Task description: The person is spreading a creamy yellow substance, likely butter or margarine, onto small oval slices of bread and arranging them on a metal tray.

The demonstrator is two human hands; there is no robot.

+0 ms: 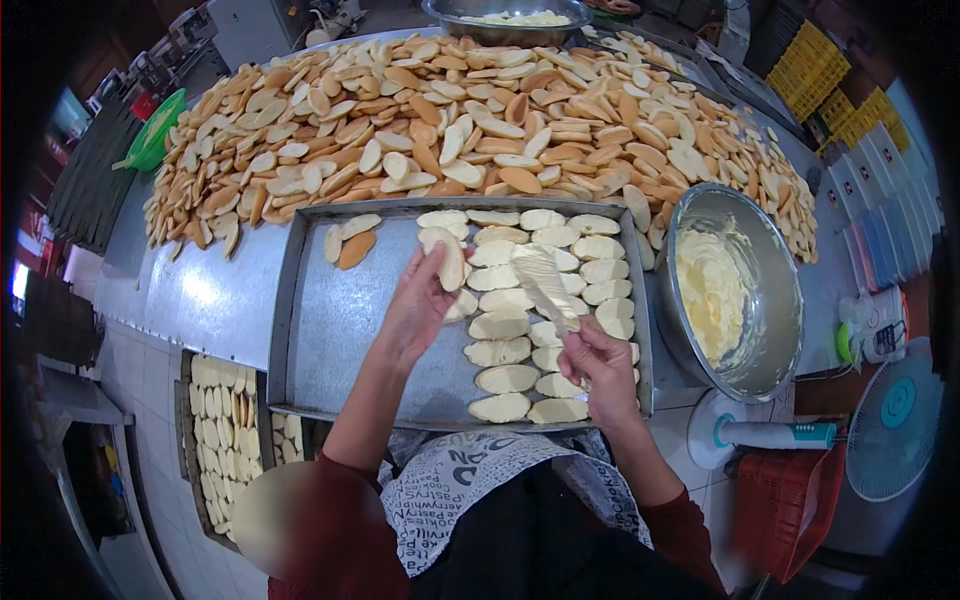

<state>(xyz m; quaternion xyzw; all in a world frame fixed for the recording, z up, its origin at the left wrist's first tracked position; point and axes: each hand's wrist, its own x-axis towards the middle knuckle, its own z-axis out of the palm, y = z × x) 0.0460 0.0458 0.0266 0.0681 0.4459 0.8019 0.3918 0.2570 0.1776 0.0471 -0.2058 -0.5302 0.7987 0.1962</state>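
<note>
My left hand [421, 296] pinches a slice of bread [443, 255] over the middle of a metal baking tray [345, 322]. In my right hand [600, 367] is a spatula [546, 289], its blade smeared with pale cream. Beneath the blade, cream-coated bread slices [498, 352] lie in close rows on the tray's right part. Three uncoated slices [356, 250] rest at its upper left. Just right of the tray, a tilted steel bowl [784, 322] holds yellowish cream [709, 292].
A broad heap of bread slices [450, 112] covers the table [202, 292] behind the tray. Farther back stands another metal bowl [506, 30]. A green basket [155, 131] sits at left. Filled trays [225, 442] are low at left; a fan [896, 420] and red crate [795, 502] at right.
</note>
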